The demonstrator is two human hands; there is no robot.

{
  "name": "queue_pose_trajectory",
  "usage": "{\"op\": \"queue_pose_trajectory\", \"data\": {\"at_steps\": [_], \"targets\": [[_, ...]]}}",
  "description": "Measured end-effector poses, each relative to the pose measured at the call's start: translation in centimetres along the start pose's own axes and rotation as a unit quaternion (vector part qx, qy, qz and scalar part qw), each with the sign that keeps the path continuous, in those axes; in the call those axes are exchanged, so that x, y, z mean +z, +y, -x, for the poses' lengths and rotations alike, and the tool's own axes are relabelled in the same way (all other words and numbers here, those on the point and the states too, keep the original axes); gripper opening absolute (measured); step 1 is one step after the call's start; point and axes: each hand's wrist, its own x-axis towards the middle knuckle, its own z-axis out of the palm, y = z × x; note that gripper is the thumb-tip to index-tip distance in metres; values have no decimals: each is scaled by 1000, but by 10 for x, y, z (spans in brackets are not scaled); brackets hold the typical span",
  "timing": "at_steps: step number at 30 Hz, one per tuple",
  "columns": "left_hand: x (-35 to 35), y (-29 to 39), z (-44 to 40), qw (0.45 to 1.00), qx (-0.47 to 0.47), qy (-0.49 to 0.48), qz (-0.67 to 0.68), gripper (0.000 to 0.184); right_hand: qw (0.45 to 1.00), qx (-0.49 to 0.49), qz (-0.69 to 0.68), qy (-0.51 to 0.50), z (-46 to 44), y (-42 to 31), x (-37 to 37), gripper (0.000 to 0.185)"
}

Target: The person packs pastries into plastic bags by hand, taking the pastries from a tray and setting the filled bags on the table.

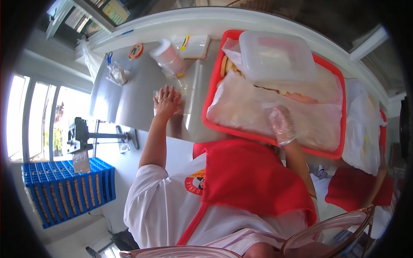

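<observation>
My left hand lies with its fingers spread over a clear plastic bag on the steel table. My right hand, in a clear plastic glove, rests on the white paper covering a red tray. Its fingers look stretched out, though the glove blurs them. Slices of what looks like bread show at the paper's left edge, and a browned strip of food shows through a gap. A translucent plastic container sits on the tray's far part.
At the table's back are a roll of clear plastic, a stack of plastic bags, orange tape and blue-handled scissors. Blue crates stand at lower left. Another person's arm is at right, near a white plastic bag.
</observation>
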Motion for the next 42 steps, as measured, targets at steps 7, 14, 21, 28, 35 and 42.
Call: {"op": "queue_pose_trajectory", "data": {"at_steps": [7,14,21,28,35,42], "targets": [[-58,50,-21,851,91,404,323,18,1000,9,-13,-26,0,7,2,29],[-121,23,-60,863,-23,478,163,42,999,-4,-35,1,-5,-3,-2,21],[-134,19,-87,936,53,347,-3,27,994,-11,-109,-11,-11,-12,-4,20],[-136,13,-93,896,60,439,33,21,996,-9,-90,-12,-3,-3,-3,19],[-187,47,-24,702,187,362,584,10,999,-20,-40,14,2,13,5,21],[-146,166,70,574,242,-14,782,24,953,-46,-279,104,-54,-73,-41,60]]}}
